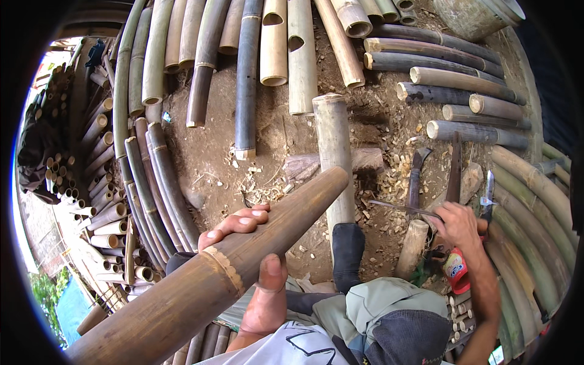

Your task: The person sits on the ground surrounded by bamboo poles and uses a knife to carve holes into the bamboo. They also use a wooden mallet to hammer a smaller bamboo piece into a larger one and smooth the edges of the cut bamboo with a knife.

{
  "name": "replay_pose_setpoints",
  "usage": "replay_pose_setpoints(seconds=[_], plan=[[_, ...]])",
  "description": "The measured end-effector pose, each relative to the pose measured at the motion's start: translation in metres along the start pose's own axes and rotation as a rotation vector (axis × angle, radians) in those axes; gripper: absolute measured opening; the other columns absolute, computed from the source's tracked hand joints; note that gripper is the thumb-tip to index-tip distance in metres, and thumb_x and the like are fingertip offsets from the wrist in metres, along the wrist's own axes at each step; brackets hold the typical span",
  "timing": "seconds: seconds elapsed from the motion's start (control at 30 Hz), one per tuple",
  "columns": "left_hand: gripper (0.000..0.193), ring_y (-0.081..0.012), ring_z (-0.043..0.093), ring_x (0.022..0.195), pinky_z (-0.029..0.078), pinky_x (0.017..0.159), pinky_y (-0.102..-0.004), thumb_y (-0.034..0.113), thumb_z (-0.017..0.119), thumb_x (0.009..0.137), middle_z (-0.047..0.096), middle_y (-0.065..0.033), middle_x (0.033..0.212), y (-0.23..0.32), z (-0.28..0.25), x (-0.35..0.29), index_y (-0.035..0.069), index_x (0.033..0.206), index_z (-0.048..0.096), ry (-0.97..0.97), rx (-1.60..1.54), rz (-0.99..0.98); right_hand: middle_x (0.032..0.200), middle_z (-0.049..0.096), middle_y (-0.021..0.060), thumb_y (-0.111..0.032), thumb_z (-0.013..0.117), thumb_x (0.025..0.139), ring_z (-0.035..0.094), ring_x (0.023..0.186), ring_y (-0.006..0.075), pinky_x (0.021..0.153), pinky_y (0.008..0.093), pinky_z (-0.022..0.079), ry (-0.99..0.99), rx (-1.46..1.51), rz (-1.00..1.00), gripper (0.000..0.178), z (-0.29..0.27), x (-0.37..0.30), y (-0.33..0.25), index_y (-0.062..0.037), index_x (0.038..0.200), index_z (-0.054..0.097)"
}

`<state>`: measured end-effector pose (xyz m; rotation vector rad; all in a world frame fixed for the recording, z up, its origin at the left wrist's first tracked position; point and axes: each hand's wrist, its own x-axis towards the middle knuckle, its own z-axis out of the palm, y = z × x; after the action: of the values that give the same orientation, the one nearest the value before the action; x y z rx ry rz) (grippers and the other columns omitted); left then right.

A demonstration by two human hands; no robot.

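Bamboo pole (204,285) is streaked brown, with one pale, ragged ring (225,270).

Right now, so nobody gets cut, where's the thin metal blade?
In the head view, right of centre, the thin metal blade is in the right hand, pointing left toward the thick brown bamboo tube in the left hand.

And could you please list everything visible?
held bamboo: one, brown, in left hand
thin tool: one, dark, in right hand
pale bamboo: one, greyish, beyond held bamboo
wood block: one, reddish, under pale bamboo
other bamboo: many, tan, green, dark, all around
bladed tool: one, dark, on soil
shavings: many, pale, on soil
bucket: one, grey, top right
container: one, red, lower right
trousers: one pair, greyish, lower middle
left hand: one, bare, lower middle
right hand: one, bare, right
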<state>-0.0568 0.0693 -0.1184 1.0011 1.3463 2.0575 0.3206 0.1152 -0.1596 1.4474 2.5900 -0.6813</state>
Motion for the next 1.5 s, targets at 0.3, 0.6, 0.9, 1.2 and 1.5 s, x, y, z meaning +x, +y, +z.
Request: replay_pose_setpoints(seconds=[0.3, 0.6, 0.9, 1.2, 1.5], plan=[[0.078, -0.0263, 0.059, 0.109, 0.042, 0.107, -0.0506, 0.025, 0.078, 0.080, 0.057, -0.0101, 0.117, -0.001, 0.003, 0.001, 0.016, 0.139, 0.029, -0.111, -0.089, -0.037, 0.072, 0.057, 0.0042, -0.018, 0.073, 0.081, 0.064, 0.067, 0.0225, 0.059, 0.0371, 0.054, -0.001, -0.274, -0.236, 0.016, 0.061, 0.075, 0.024, -0.0110, 0.078, 0.059], [0.076, -0.0243, 0.063, 0.087, 0.055, 0.079, -0.0367, 0.031, 0.081, 0.073, 0.061, -0.0181, 0.106, -0.148, 0.034, 0.115, -0.010, 0.127, 0.044, -0.091, 0.366, -0.421, 0.121, 0.062, 0.0265, -0.002, 0.064, 0.081, 0.060, 0.117, 0.0411, 0.104, 0.0449, 0.047, 0.126, 0.210, 0.392, 0.059, 0.005, -0.013, 0.005, 0.0030, 0.138, 0.049], [0.091, -0.0324, 0.063, 0.113, 0.048, 0.100, -0.0371, 0.036, 0.083, 0.076, 0.064, -0.0244, 0.121, -0.232, 0.012, 0.240, -0.011, 0.141, 0.041, -0.268, 0.952, -0.235, 0.113, 0.061, 0.0202, -0.004, 0.072, 0.079, 0.063, 0.099, 0.0312, 0.087, 0.0388, 0.051, 0.309, 0.637, 0.569, 0.088, 0.056, -0.004, -0.074, -0.0079, 0.155, 0.026], [0.034, -0.0201, 0.068, 0.075, 0.058, 0.070, -0.0323, 0.023, 0.072, 0.091, 0.065, -0.0099, 0.094, -0.096, 0.056, 0.020, -0.001, 0.111, 0.059, -0.654, 0.039, -1.262, 0.148, 0.035, 0.0325, -0.016, 0.075, 0.086, 0.033, 0.142, 0.0424, 0.116, 0.0478, 0.033, 0.519, 0.604, 0.139, 0.091, 0.038, 0.082, -0.143, 0.0066, 0.152, 0.017], [0.026, -0.0125, 0.059, 0.052, 0.050, 0.047, -0.0274, 0.018, 0.076, 0.087, 0.062, -0.0056, 0.073, -0.088, -0.065, 0.113, 0.002, 0.101, 0.060, -0.398, 0.262, -1.006, 0.139, 0.048, 0.0273, -0.031, 0.089, 0.062, 0.049, 0.126, 0.0441, 0.104, 0.0518, 0.040, -0.108, 0.644, 1.460, 0.111, 0.276, -0.223, -0.085, -0.0067, 0.152, 0.028]])
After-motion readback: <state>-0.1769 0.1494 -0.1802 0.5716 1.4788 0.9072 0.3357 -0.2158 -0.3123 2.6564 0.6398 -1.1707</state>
